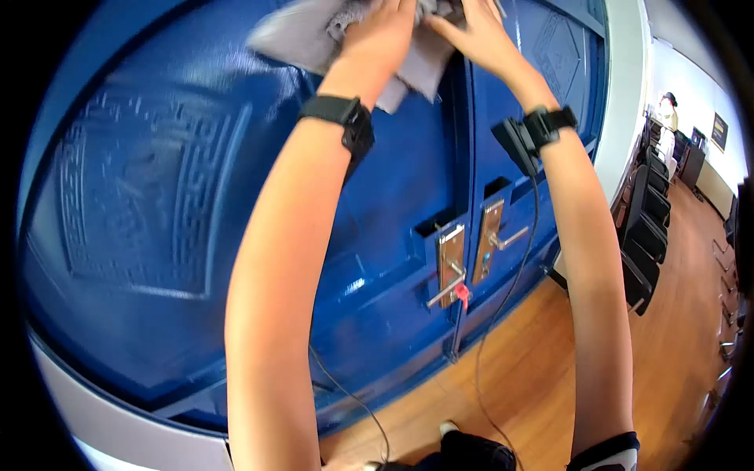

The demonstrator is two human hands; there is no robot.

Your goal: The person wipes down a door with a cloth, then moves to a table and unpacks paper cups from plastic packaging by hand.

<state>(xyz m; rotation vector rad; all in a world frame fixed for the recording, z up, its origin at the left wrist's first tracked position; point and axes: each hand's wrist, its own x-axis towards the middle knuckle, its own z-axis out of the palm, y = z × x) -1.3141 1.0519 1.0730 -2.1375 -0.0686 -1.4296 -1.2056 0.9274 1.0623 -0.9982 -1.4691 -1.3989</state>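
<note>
A grey cloth (302, 33) lies bunched against the upper part of a blue double door (377, 212), its loose folds hanging down. My left hand (385, 33) is closed on the cloth, with the fingertips cut off by the top edge of the view. Beside it, my right hand (481, 38) has its thumb against the bunched cloth, and its fingers also run out of view at the top. Both wrists carry black straps with devices, from which thin cables hang.
Two metal lock plates with lever handles (503, 238) sit mid-door, and a red tag (462, 295) hangs by the left handle (446, 287). Black chairs (648, 212) line the wooden floor (542, 377) at right. Farther back is a person in light clothing (667, 125).
</note>
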